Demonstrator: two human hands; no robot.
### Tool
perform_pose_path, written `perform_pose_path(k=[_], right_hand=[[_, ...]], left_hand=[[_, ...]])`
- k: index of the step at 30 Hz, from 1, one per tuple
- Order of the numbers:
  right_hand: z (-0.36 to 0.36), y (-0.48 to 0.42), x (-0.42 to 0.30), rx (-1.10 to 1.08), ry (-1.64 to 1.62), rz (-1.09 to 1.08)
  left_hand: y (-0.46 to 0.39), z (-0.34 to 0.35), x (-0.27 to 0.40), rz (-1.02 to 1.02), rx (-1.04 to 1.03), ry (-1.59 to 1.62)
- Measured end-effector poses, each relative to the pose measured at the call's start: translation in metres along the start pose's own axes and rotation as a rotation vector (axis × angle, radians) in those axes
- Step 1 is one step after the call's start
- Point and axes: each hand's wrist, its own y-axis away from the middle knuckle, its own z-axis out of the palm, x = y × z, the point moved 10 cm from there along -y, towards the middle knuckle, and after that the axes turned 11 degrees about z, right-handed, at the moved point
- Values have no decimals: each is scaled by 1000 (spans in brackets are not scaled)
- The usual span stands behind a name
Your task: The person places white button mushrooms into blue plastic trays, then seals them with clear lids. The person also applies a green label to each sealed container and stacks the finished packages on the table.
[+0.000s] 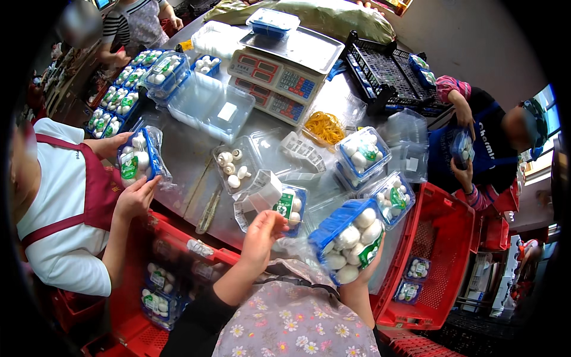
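Note:
My right hand [372, 263] holds a blue plastic tray of white mushrooms [352, 238], tilted towards me, with a green label on its wrap. My left hand [263, 234] is raised beside it, fingers slightly bent and no package in it. Just beyond the left hand lies another blue mushroom tray [296, 205] with a green label. Left of that tray are a strip of printed labels [263, 196] and a clear tub with a few loose mushrooms [229, 165]. Wrapped mushroom trays [362, 151] stand stacked farther right, by a clear tub of yellow rubber bands [324, 127].
Electronic scales [276, 76] stand at the back of the metal table [187, 196], near clear containers [214, 105] and a black crate [379, 67]. Red crates flank me, right [428, 259] and left [134, 290]. A co-worker [67, 192] at left and another [482, 138] at right each hold a mushroom tray.

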Motion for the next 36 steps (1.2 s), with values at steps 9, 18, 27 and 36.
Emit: perform_pose_path(k=[9, 18, 27, 36], right_hand=[[-14, -1, 2, 225, 5, -56], [-21, 4, -1, 284, 28, -85], [-11, -6, -24, 260, 30, -194], [-16, -12, -24, 221, 18, -126]], left_hand=[[12, 65, 58, 454, -157, -415], [5, 19, 81, 607, 135, -512], [8, 34, 37, 389, -156, -399], [17, 87, 28, 340, -503, -530]])
